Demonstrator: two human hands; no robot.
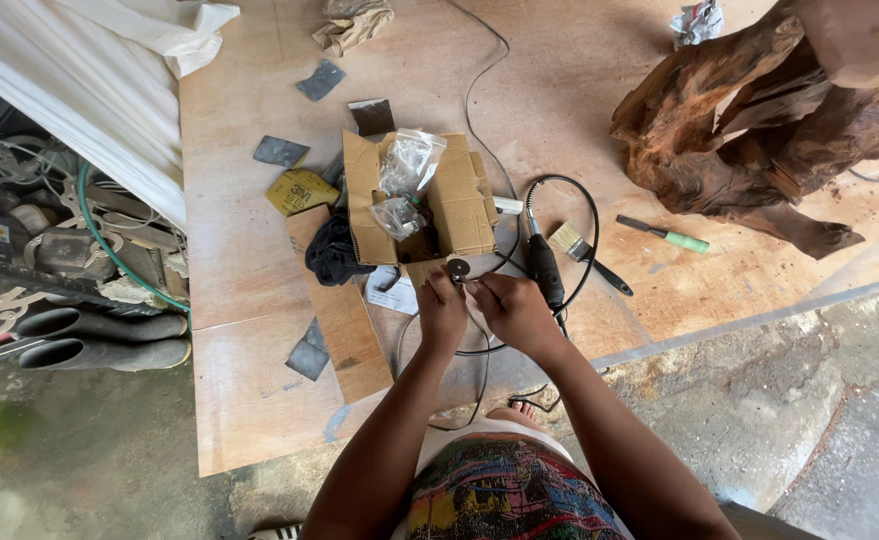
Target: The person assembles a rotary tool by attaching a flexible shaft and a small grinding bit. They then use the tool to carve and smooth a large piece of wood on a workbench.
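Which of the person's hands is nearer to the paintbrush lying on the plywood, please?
The right hand. It sits just below and left of the paintbrush, with the black rotary tool handpiece between them. The left hand is farther left, below the open cardboard box.

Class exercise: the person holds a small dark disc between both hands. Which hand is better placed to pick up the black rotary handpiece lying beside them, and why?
Probably the right hand: the black handpiece lies just past its knuckles, on that side. The left hand sits further away and pinches the small dark disc near the cardboard box.

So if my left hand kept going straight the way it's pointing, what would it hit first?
Most likely the open cardboard box, just past the small dark disc that your left hand is pinching; height above the board is unclear.
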